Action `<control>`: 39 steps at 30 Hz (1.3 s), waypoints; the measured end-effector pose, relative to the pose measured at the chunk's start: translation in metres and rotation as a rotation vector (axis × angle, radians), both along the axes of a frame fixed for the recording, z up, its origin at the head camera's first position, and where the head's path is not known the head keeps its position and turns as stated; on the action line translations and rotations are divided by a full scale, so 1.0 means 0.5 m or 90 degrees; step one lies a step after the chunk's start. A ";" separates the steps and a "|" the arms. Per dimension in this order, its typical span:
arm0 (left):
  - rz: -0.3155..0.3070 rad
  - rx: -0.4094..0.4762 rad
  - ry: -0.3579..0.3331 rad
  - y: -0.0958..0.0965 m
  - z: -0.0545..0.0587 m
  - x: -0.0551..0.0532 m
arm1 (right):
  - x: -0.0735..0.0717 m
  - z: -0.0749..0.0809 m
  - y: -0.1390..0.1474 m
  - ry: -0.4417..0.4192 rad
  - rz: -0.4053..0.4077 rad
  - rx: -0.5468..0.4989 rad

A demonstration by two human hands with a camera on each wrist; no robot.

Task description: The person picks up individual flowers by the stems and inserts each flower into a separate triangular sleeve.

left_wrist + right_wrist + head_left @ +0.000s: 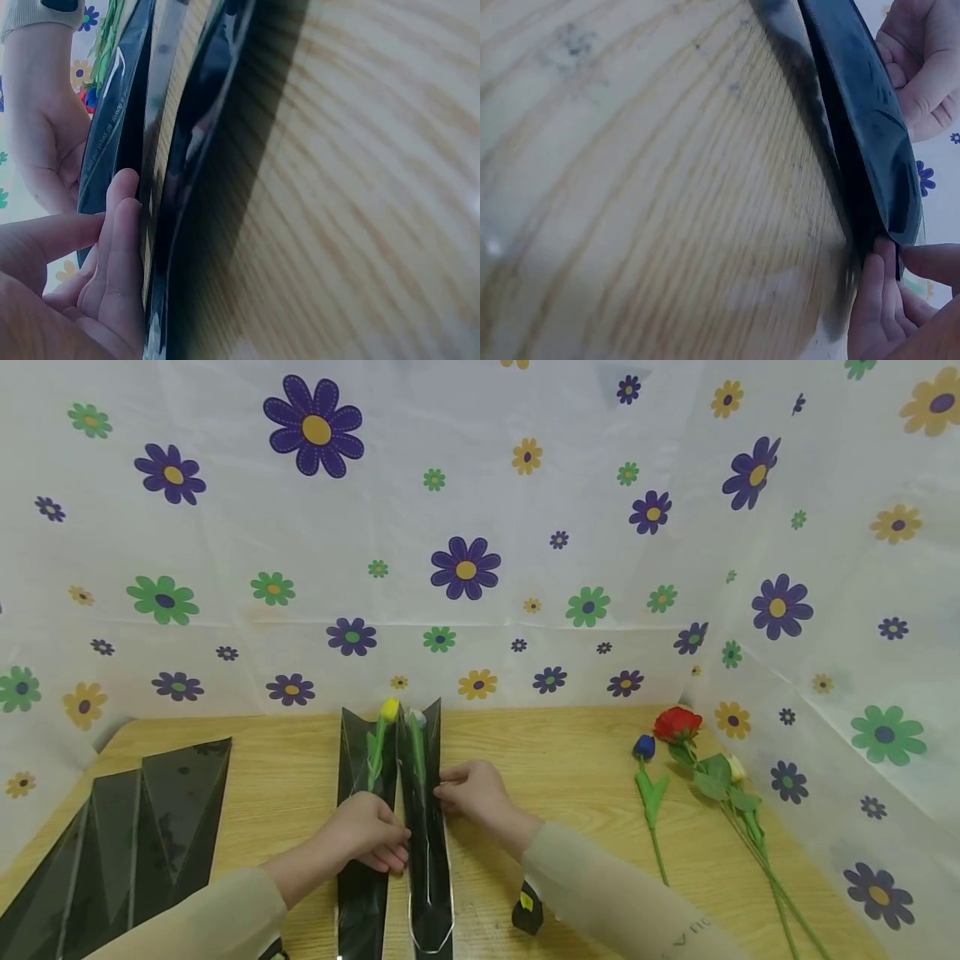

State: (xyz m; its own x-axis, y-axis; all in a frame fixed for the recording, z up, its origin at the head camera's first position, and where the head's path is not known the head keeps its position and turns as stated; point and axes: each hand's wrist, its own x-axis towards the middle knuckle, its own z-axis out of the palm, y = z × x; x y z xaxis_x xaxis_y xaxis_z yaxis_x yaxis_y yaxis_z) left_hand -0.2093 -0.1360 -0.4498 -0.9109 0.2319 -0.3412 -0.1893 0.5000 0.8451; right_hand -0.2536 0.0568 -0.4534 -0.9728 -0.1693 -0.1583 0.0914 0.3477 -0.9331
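Two long black flower sleeves lie side by side on the wooden table in the head view. The right sleeve [431, 877] has a pale tulip [417, 720] with green leaves inside, and both hands are at its edges. My right hand [476, 797] pinches its right edge near the upper part between thumb and fingers [885, 277]. Lower down, my left hand [371, 831] pinches its left edge, with thumb and fingertips [124, 184] close together. Under the left hand passes the left sleeve [360, 910], from which a yellow tulip [388, 710] sticks out at the top.
Several flat black sleeves [183, 793] overlap at the table's left. On the right lie a blue tulip [643, 747], a red rose [677, 723] and a whitish flower [737, 768]. A small black object [528, 912] with a yellow mark is beside the right forearm. Flower-printed cloth [465, 510] borders the table.
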 end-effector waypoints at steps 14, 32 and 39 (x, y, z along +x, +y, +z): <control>-0.005 -0.157 0.101 -0.016 0.011 0.002 | -0.016 -0.003 0.000 0.008 0.021 0.025; -0.052 -0.326 0.207 -0.006 0.025 0.006 | -0.024 -0.004 -0.011 0.054 0.038 0.075; -0.064 -0.357 0.207 0.000 0.028 0.006 | -0.031 -0.005 0.010 0.047 0.057 0.095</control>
